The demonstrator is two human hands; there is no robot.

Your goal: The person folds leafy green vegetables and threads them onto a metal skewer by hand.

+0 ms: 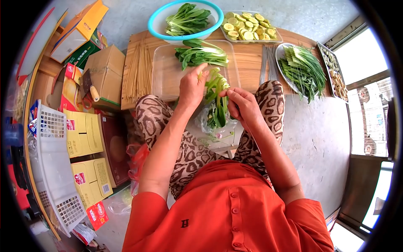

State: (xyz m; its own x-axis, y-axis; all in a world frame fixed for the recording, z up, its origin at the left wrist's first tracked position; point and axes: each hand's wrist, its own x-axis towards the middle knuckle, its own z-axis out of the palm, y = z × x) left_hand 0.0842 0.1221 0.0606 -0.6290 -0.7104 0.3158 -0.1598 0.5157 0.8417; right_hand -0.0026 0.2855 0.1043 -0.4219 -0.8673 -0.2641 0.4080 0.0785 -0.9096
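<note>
Between my two hands, over my lap, hangs a bunch of leafy greens (218, 110), pale stems up and dark leaves down. My left hand (194, 84) pinches at the stem end from the left, its fingertips near the tray's front edge. My right hand (241, 103) is closed on the stems at the right side. Beyond them, a clear plastic tray (163, 71) holds more greens (204, 55). A plastic bag (204, 122) lies below the bunch, partly hidden by it.
On the wooden table (247, 75) are bamboo skewers (140, 71), metal skewers (270, 63), chives (303, 69), sliced zucchini (249, 26) and a blue-rimmed bowl (153, 21). Another tray (334, 71) stands far right. Cardboard boxes (105, 71) and a white basket (52, 168) are at left.
</note>
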